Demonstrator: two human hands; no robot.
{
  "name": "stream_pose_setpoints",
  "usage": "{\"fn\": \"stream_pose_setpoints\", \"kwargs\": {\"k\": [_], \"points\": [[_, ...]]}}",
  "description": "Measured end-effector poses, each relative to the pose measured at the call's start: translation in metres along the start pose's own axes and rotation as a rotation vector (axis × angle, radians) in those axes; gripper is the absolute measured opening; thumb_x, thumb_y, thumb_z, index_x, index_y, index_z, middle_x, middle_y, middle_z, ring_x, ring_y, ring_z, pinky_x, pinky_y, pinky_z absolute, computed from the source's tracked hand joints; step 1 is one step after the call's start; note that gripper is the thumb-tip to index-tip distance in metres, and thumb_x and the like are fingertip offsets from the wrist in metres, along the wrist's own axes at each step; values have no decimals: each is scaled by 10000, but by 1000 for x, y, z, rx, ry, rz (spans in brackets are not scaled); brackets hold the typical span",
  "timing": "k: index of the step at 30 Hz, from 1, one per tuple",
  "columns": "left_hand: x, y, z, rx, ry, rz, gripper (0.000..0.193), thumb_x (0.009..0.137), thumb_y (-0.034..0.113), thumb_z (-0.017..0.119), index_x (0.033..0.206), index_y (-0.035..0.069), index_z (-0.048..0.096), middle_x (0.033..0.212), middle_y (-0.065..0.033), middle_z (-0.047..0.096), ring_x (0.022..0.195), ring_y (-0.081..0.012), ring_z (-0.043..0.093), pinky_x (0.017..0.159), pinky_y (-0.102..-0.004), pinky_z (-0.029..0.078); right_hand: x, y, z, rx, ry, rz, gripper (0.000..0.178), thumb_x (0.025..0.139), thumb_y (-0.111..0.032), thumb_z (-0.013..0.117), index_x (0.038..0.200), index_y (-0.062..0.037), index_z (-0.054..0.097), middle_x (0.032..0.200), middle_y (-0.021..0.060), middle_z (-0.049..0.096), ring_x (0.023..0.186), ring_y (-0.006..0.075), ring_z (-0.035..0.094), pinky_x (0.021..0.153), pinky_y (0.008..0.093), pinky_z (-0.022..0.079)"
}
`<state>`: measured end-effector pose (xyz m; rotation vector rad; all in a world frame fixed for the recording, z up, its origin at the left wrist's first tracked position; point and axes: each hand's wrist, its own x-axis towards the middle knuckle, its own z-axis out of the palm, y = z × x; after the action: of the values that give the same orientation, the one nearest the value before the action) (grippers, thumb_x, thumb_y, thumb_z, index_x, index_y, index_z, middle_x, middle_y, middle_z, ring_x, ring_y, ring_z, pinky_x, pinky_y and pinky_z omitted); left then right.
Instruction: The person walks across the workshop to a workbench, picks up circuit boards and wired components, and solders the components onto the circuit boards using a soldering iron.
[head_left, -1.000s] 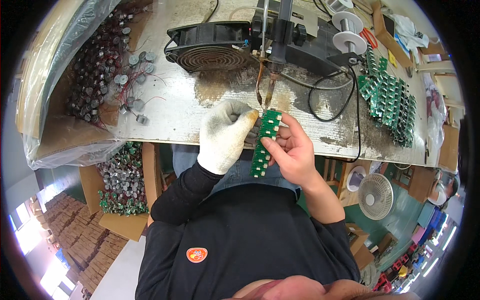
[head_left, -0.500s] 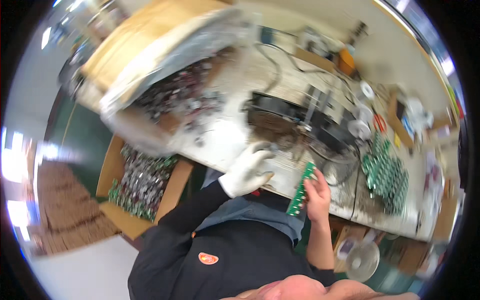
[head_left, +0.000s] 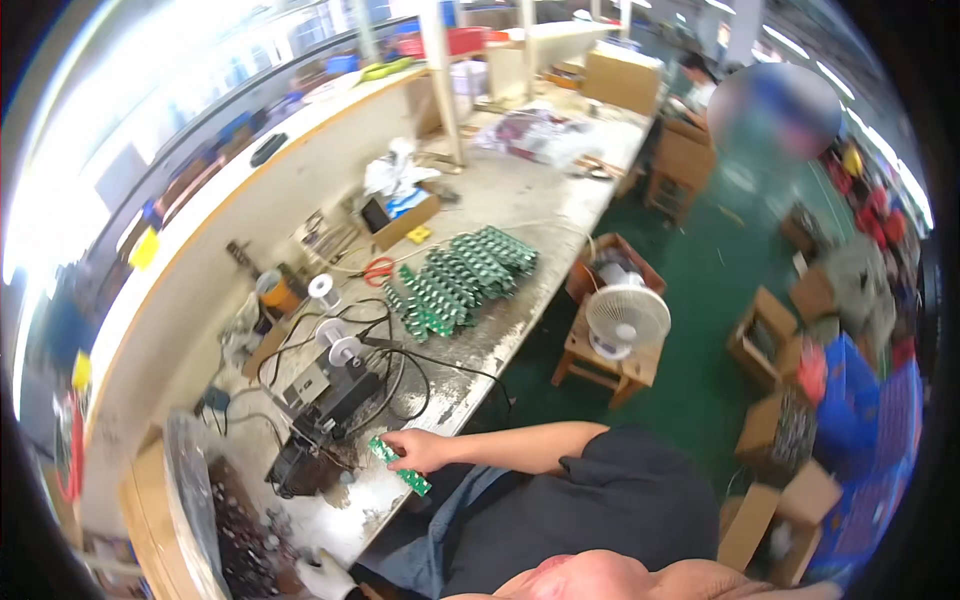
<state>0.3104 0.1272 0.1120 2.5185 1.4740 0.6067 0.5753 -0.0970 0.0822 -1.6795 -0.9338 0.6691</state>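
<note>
Right hand (head_left: 420,450) holds a circuit strip (head_left: 398,465) at the workbench (head_left: 520,200) edge, stacked boards (head_left: 455,280) beyond.

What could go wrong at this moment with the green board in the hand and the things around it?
1. The right hand grips the green circuit board only at one end, at the bench edge; it may slip to the floor.
2. Black cables loop loosely beside that hand and could snag it.
3. The head is turned away from the gloved left hand, which works almost out of view.

An electronics assembly workshop. A long worn workbench (head_left: 520,200) carries rows of green circuit boards (head_left: 455,280), wire spools (head_left: 340,345) and a soldering machine (head_left: 325,405). Cardboard boxes (head_left: 775,435) crowd the green floor (head_left: 720,290).
</note>
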Motion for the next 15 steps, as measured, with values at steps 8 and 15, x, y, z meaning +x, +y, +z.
{"fn": "stream_pose_setpoints", "kwargs": {"k": [8, 15], "points": [[14, -44, 52, -924, -265, -229, 189, 822, 121, 628, 977, 17, 597, 771, -55, 621, 635, -137, 559, 586, -287, 468, -9, -21, -15, 28, 23, 125, 490, 802, -200, 684, 1234, -63, 496, 697, 46, 563, 515, 157, 602, 466, 310, 493], [38, 1, 33, -1074, -177, -37, 163, 904, 146, 609, 1012, 25, 626, 827, -15, 635, 682, -99, 545, 604, -229, 449, -18, -19, -15, 130, 111, 168, 576, 732, -230, 728, 1219, -13, 510, 736, 107, 600, 528, 211, 621, 529, 336, 512]]}}
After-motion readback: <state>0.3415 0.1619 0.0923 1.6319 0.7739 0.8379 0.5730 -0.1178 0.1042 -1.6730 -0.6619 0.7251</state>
